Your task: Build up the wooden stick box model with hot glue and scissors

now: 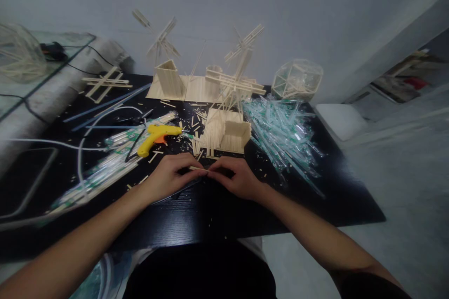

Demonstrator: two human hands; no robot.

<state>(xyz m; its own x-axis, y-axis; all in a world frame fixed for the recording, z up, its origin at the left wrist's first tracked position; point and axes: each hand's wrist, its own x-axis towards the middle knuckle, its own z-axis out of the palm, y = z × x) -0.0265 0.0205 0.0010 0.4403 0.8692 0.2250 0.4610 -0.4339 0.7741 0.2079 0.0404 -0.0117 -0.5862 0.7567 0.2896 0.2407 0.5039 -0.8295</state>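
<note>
My left hand (177, 174) and my right hand (235, 176) meet over the front part of the black table (168, 229). Both pinch a short, thin wooden stick (198, 168) between fingertips and thumbs. Just beyond them lies a yellow glue gun (157, 138), its nozzle pointing right. Behind my right hand, an open box of wooden sticks (235, 136) rests on a flat stick panel. Small cut sticks (196, 142) are scattered between the glue gun and the box.
Plastic-wrapped stick bundles (105, 173) lie at left, and a pile of clear wrappers (284, 131) at right. Windmill-like stick models (168, 79) stand along the wall, beside a round stick frame (298, 79). A white cord (80, 149) curls across the left side.
</note>
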